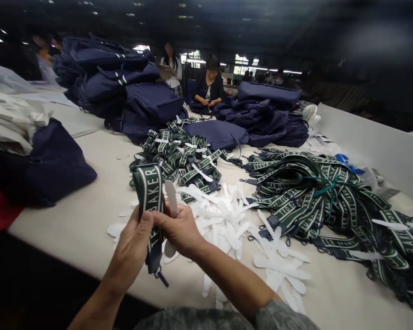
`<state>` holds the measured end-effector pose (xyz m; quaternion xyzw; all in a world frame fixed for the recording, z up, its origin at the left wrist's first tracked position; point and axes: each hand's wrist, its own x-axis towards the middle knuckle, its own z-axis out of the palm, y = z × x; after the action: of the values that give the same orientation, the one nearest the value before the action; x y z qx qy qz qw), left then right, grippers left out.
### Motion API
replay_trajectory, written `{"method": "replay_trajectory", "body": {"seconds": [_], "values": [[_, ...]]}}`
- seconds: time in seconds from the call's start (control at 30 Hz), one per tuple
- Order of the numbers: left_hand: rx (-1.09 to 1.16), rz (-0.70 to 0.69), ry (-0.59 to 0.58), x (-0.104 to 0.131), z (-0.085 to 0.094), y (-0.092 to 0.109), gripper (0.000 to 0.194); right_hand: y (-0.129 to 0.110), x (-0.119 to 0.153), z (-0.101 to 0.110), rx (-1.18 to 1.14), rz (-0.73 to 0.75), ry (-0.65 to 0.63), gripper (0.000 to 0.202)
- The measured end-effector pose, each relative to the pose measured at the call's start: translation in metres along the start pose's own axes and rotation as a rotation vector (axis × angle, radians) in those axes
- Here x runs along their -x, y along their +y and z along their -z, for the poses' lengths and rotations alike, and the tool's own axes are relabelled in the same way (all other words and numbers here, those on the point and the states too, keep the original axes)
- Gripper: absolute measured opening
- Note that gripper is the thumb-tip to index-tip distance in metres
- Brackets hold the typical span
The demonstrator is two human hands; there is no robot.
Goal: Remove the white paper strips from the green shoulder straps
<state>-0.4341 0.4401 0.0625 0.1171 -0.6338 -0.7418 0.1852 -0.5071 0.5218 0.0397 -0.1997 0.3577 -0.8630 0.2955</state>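
A folded green strap [150,185] with white lettering and white edge lines stands upright between my hands over the table's near edge. My left hand [129,250] is closed around its left side, thumb on the front. My right hand [182,229] pinches at its right side, with the thumb touching the strap. A white strip with a notched edge [171,198] sticks up from my right fingers, its lower end showing beneath them. From the strap's dark end hangs a small clip [161,277]. The fingers behind the strap are hidden.
Loose white notched strips [227,220] lie right of my hands. Behind them is a heap of folded straps [174,149]; a tied strap bundle [296,183] lies at right. Navy bags [106,73] are piled at back. A person [209,87] works across the table.
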Motion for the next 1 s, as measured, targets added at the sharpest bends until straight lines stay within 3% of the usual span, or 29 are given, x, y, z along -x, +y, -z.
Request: {"method": "replay_trajectory", "body": {"seconds": [0.07,0.23,0.43,0.6,0.77,0.83,1.0], "values": [[-0.048,-0.005,0.026,0.004,0.005,-0.011,0.048,0.007,0.002,0.001,0.011,-0.002,0.031,0.033],[0.078,0.121,-0.072,0.000,0.022,-0.018,0.057,0.018,0.004,0.008,-0.013,-0.161,-0.003,0.043],[0.144,0.233,0.100,-0.002,0.020,-0.019,0.055,0.022,0.002,0.012,0.016,-0.280,0.002,0.052],[0.268,0.174,0.140,-0.001,0.029,-0.018,0.048,0.014,0.007,0.020,-0.030,-0.330,-0.143,0.050],[0.183,0.059,0.283,0.008,0.051,-0.011,0.026,0.005,-0.001,0.044,0.019,-0.449,-0.095,0.038],[0.085,0.138,0.247,0.016,0.053,-0.013,0.028,0.006,-0.006,0.056,0.108,-0.470,-0.136,0.035],[-0.060,0.392,0.026,0.035,0.043,-0.030,0.038,0.019,-0.012,0.071,0.248,-0.516,-0.173,0.037]]}}
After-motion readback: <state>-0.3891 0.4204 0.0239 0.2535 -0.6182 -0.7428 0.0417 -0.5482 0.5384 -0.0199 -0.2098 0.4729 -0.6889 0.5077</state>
